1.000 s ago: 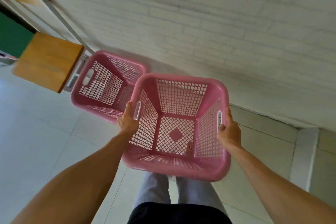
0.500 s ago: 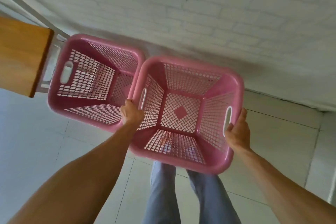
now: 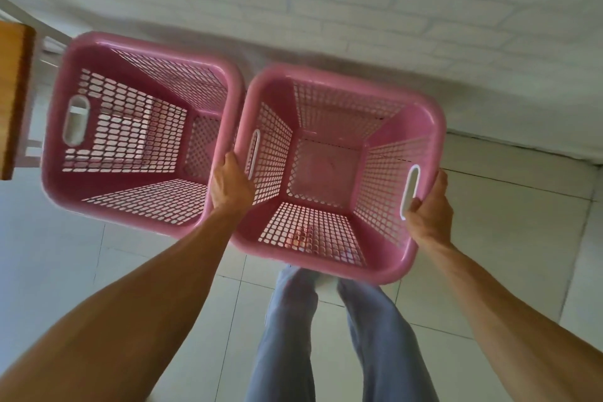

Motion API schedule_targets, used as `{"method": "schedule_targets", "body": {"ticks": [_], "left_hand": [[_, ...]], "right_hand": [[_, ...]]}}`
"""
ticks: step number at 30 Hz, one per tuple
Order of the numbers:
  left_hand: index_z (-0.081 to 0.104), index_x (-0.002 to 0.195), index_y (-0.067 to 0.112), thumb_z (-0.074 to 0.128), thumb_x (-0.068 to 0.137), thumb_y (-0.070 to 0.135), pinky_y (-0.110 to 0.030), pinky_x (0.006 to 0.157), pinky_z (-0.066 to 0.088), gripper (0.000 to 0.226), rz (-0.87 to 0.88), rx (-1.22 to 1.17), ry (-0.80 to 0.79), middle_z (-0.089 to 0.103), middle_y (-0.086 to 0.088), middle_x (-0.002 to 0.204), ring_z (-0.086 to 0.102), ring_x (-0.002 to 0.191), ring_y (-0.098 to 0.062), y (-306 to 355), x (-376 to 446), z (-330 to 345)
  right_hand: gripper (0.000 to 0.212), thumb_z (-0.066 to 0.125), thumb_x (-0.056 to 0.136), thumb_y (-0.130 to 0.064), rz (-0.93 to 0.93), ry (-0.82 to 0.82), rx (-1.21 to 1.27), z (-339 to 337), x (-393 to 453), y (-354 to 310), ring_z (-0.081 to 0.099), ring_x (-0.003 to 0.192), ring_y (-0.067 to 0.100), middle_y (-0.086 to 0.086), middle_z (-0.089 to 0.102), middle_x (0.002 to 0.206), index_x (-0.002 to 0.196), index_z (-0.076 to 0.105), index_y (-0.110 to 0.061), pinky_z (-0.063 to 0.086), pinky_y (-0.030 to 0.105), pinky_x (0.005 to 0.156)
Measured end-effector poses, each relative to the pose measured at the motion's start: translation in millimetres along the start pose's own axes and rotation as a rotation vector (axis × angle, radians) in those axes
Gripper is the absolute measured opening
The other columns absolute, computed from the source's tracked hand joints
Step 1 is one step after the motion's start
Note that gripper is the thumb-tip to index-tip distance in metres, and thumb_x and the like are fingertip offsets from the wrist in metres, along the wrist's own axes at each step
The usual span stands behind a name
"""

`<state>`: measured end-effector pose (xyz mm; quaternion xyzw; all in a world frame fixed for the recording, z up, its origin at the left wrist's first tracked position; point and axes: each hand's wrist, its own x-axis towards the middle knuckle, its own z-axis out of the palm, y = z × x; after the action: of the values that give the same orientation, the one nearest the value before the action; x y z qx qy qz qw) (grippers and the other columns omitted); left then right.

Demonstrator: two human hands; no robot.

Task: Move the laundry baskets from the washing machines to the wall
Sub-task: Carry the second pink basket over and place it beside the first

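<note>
I hold an empty pink mesh laundry basket [image 3: 388, 266] by its two side handles, low over the floor and close to the white brick wall [image 3: 359, 10]. My left hand [image 3: 230, 184] grips its left rim at the handle slot. My right hand [image 3: 429, 211] grips the right handle, fingers hooked through the slot. A second empty pink basket [image 3: 58, 140] stands on the floor against the wall, immediately left of the held one, their rims nearly touching.
A wooden tabletop [image 3: 14, 98] on a white frame juts in at the left edge, beside the standing basket. Pale floor tiles [image 3: 509, 238] stretch to the right along the wall. My legs in grey trousers [image 3: 293, 336] are below the held basket.
The held basket has come down and moved closer to the wall, settling beside the standing basket. Both hands keep their grip on the handles.
</note>
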<state>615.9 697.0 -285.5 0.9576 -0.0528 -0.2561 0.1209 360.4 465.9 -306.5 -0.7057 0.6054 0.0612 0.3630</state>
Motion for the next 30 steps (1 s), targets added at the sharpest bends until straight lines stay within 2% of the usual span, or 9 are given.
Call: {"method": "schedule_targets", "body": {"ticks": [6, 10, 12, 14, 18, 22, 25, 27, 30], "left_hand": [[0.050, 0.131, 0.009, 0.058, 0.081, -0.001, -0.046, 0.072, 0.061, 0.051, -0.015, -0.060, -0.040, 0.066, -0.011, 0.112, 0.068, 0.094, -0.031, 15, -25, -11], [0.059, 0.123, 0.011, 0.049, 0.076, -0.005, -0.039, 0.063, 0.061, 0.050, 0.026, -0.136, -0.071, 0.068, -0.006, 0.105, 0.070, 0.087, -0.030, 34, -61, -27], [0.062, 0.118, 0.012, 0.047, 0.072, -0.005, -0.044, 0.074, 0.060, 0.051, 0.085, -0.138, -0.123, 0.068, -0.007, 0.109, 0.067, 0.095, -0.031, 44, -84, -39], [0.057, 0.127, 0.012, 0.049, 0.072, -0.003, -0.047, 0.085, 0.057, 0.057, 0.141, -0.147, -0.164, 0.068, -0.009, 0.112, 0.065, 0.101, -0.033, 56, -108, -52], [0.054, 0.126, 0.011, 0.051, 0.075, 0.001, -0.038, 0.081, 0.054, 0.051, 0.244, -0.169, -0.243, 0.065, -0.003, 0.104, 0.063, 0.098, -0.031, 86, -158, -89], [0.059, 0.127, 0.010, 0.057, 0.080, 0.007, -0.043, 0.090, 0.054, 0.047, 0.468, -0.040, -0.327, 0.068, -0.013, 0.117, 0.064, 0.106, -0.033, 118, -195, -115], [0.066, 0.117, 0.008, 0.056, 0.085, 0.014, -0.028, 0.078, 0.050, 0.034, 0.694, 0.073, -0.367, 0.071, -0.010, 0.110, 0.067, 0.094, -0.026, 150, -231, -113], [0.068, 0.110, 0.008, 0.054, 0.085, 0.018, -0.018, 0.066, 0.044, 0.030, 0.852, 0.137, -0.403, 0.073, -0.005, 0.103, 0.063, 0.076, -0.016, 170, -261, -102], [0.057, 0.127, 0.010, 0.054, 0.089, 0.012, -0.019, 0.072, 0.047, 0.039, 0.879, 0.232, -0.510, 0.066, -0.008, 0.120, 0.063, 0.087, -0.017, 199, -301, -71]], "right_hand": [[0.054, 0.062, 0.097, -0.014, 0.040, -0.033, -0.002, -22, -23, -1, 0.055, 0.051, -0.001, 0.007, 0.070, 0.090, 0.143, 0.035, -0.008, 0.034, 0.006, 0.031], [0.034, 0.064, 0.097, -0.022, -0.014, 0.003, -0.001, -47, -51, -24, 0.050, 0.054, -0.006, -0.015, 0.052, 0.074, 0.124, 0.051, -0.006, 0.034, 0.007, 0.033], [0.029, 0.063, 0.098, -0.025, -0.038, 0.013, 0.006, -60, -70, -38, 0.050, 0.057, -0.006, -0.020, 0.046, 0.074, 0.119, 0.055, -0.007, 0.036, 0.009, 0.042], [0.030, 0.063, 0.098, -0.022, -0.055, 0.009, 0.008, -75, -91, -52, 0.049, 0.058, -0.007, -0.015, 0.053, 0.081, 0.123, 0.056, -0.008, 0.034, 0.006, 0.043], [0.037, 0.062, 0.099, -0.015, -0.014, -0.042, 0.045, -107, -138, -72, 0.047, 0.059, -0.006, 0.007, 0.066, 0.115, 0.133, 0.050, -0.010, 0.036, 0.008, 0.034], [0.041, 0.057, 0.099, -0.012, -0.006, -0.060, 0.041, -145, -187, -67, 0.062, 0.085, 0.013, 0.012, 0.062, 0.128, 0.139, 0.047, -0.008, 0.046, 0.011, 0.064], [0.044, 0.054, 0.098, -0.011, 0.045, -0.023, 0.052, -180, -214, -37, 0.061, 0.117, 0.030, 0.015, 0.061, 0.129, 0.140, 0.047, -0.004, 0.051, 0.033, 0.091], [0.037, 0.052, 0.098, -0.013, 0.089, 0.031, 0.053, -203, -232, -8, 0.061, 0.115, 0.034, 0.017, 0.062, 0.123, 0.134, 0.049, -0.004, 0.050, 0.039, 0.091], [0.039, 0.049, 0.098, -0.015, 0.139, 0.088, 0.090, -235, -260, 44, 0.060, 0.115, 0.035, 0.018, 0.062, 0.124, 0.135, 0.047, -0.004, 0.050, 0.039, 0.091]]}}
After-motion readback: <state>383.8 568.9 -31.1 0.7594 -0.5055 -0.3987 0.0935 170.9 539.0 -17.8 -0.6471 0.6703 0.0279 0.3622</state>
